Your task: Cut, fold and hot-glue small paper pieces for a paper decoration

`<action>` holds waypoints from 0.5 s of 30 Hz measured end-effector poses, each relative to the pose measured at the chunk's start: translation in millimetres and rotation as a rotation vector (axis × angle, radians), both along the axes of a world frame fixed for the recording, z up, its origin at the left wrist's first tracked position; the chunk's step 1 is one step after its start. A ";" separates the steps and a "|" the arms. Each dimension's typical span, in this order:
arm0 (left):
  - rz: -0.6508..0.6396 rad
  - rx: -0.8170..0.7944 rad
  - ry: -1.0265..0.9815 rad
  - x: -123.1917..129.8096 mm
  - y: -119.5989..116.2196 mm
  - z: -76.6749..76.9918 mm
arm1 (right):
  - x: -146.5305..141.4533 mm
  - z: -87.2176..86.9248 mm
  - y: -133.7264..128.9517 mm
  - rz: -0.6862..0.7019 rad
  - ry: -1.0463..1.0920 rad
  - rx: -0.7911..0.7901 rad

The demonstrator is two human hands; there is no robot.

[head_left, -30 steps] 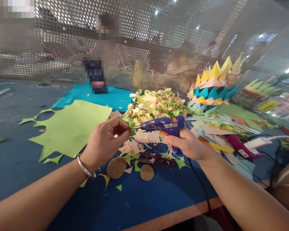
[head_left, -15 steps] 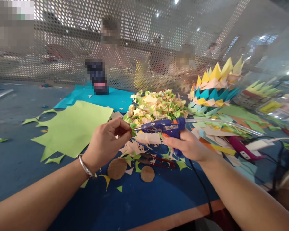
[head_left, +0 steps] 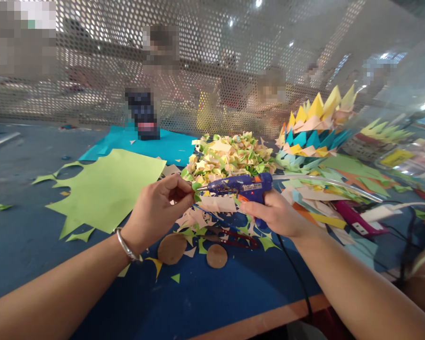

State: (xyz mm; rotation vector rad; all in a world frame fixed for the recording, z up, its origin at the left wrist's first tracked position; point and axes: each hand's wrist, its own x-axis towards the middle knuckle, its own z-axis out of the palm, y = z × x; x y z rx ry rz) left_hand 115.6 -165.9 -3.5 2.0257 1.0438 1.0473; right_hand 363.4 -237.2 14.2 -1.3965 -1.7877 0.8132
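Observation:
Between the thumb and fingers of my left hand [head_left: 163, 203] is a small green paper piece [head_left: 196, 190], pinched near its edge. My right hand [head_left: 278, 212] grips a blue hot glue gun [head_left: 241, 185] with an orange trigger. The gun points left, its metal nozzle at the green piece; whether they touch I cannot tell. A clear glue stick [head_left: 329, 181] sticks out of the gun's back, and its black cord hangs down over the table edge. Behind the gun lies a heap of small folded green, yellow and pink paper pieces [head_left: 230, 153].
Left lies a large light-green paper sheet [head_left: 106, 189] with a scalloped edge, before turquoise paper [head_left: 102, 144]. Two cardboard discs [head_left: 172, 249] and red-handled scissors [head_left: 239, 239] lie in front. Layered paper crowns [head_left: 313, 127] stand right, near a magenta power strip [head_left: 357, 219]. A perforated metal screen [head_left: 212, 71] rises behind.
Almost nothing differs. The green piece has shifted slightly against the nozzle tip, and both hands stay where they were.

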 end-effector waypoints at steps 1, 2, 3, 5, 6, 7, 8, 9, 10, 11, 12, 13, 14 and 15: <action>0.000 -0.001 -0.002 0.3 -0.1 0.4 | -0.1 -0.2 0.2 0.003 0.002 0.001; 0.002 -0.004 -0.008 0.5 -0.3 0.7 | -0.2 -0.5 0.4 0.005 0.001 -0.001; 0.002 -0.008 -0.019 0.7 -0.5 0.9 | -0.3 -0.8 0.7 0.003 -0.001 -0.003; 0.006 -0.018 -0.038 0.9 -0.9 1.3 | -0.7 -1.4 1.4 -0.014 -0.003 -0.013; 0.011 -0.023 -0.046 0.9 -1.1 1.4 | -0.9 -1.7 1.7 -0.026 -0.003 -0.021; 0.018 -0.027 -0.057 0.8 -1.2 1.7 | -1.0 -2.1 2.0 -0.037 -0.003 -0.034; 0.028 -0.029 -0.070 0.8 -1.0 2.1 | -1.0 -2.5 2.1 -0.046 -0.003 -0.046; 0.044 -0.027 -0.085 0.6 -0.7 2.5 | -1.0 -2.9 2.2 -0.053 -0.003 -0.056; 0.064 -0.022 -0.103 0.4 -0.2 3.0 | -0.7 -3.4 2.3 -0.056 -0.004 -0.065; 0.085 -0.019 -0.121 0.1 0.5 3.4 | -0.4 -3.8 2.4 -0.059 -0.005 -0.072; 0.106 -0.017 -0.137 -0.2 1.4 3.7 | -0.1 -4.2 2.5 -0.062 -0.004 -0.084; 0.123 -0.017 -0.149 -0.6 2.2 3.8 | 0.3 -4.4 2.8 -0.065 0.000 -0.100; 0.136 -0.020 -0.158 -0.9 3.0 3.8 | 0.5 -4.3 3.2 -0.069 0.009 -0.118; 0.142 -0.022 -0.163 -1.3 3.6 3.5 | 0.6 -4.0 3.8 -0.072 0.021 -0.140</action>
